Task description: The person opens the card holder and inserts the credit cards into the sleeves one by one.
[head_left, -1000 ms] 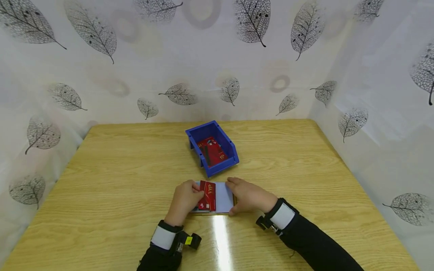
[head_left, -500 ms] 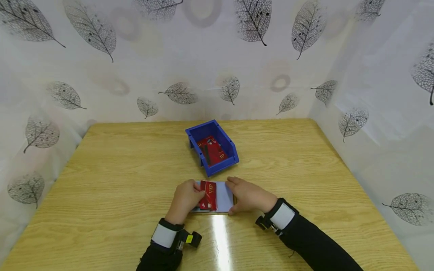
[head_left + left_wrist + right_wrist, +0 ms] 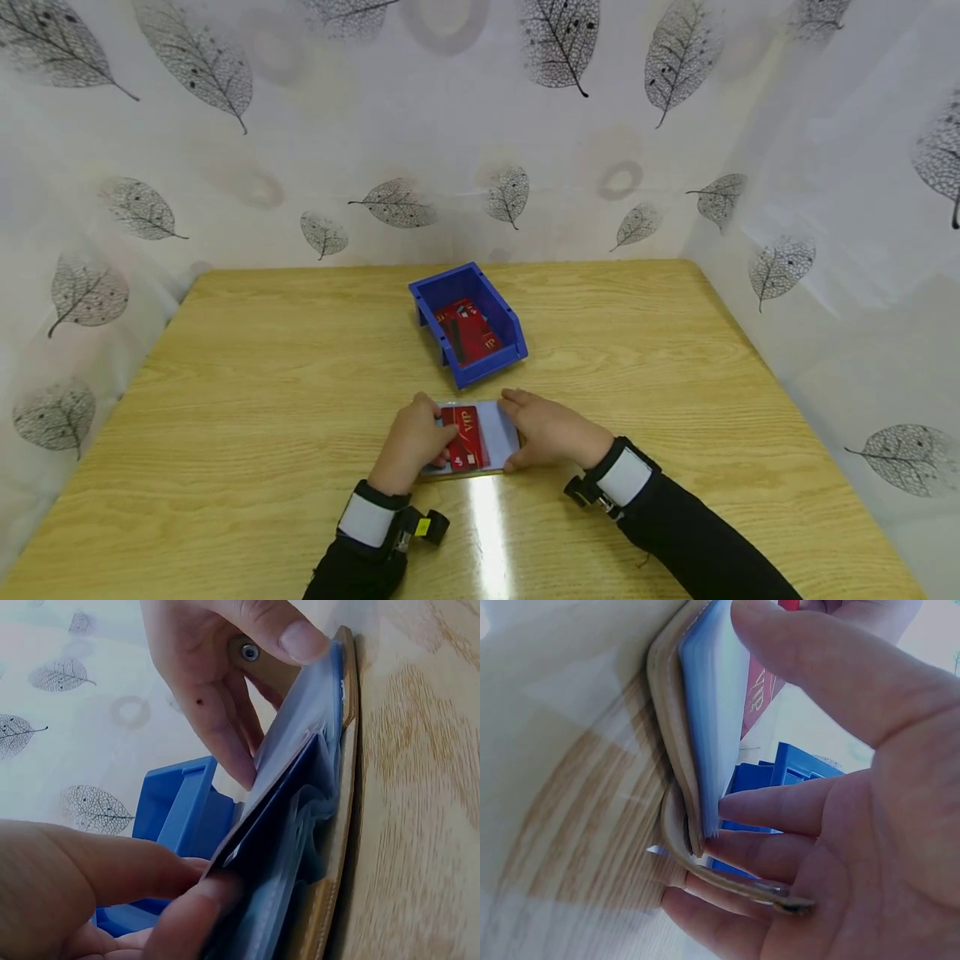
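Note:
My left hand [image 3: 408, 442] pinches a red VIP card [image 3: 467, 437] between thumb and fingers. The card lies over the open card holder [image 3: 498, 433], which has clear plastic sleeves and a tan cover with stitched edges. In the left wrist view, the card [image 3: 281, 799] shows dark and edge-on at the mouth of a sleeve. My right hand [image 3: 555, 429] grips the right end of the holder, thumb on the near side and fingers on the far side. A tan snap strap [image 3: 727, 881] hangs across the right fingers in the right wrist view.
Just beyond the holder, a blue plastic bin [image 3: 491, 367] stands on the wooden table [image 3: 285, 367], with several red cards [image 3: 474, 333] inside. A leaf-printed white curtain [image 3: 450, 108] encloses the back and sides of the table.
The red card has turned slightly, its near end swinging to the right. My left fingers have shifted along with it, while the right hand has kept its hold on the card holder.

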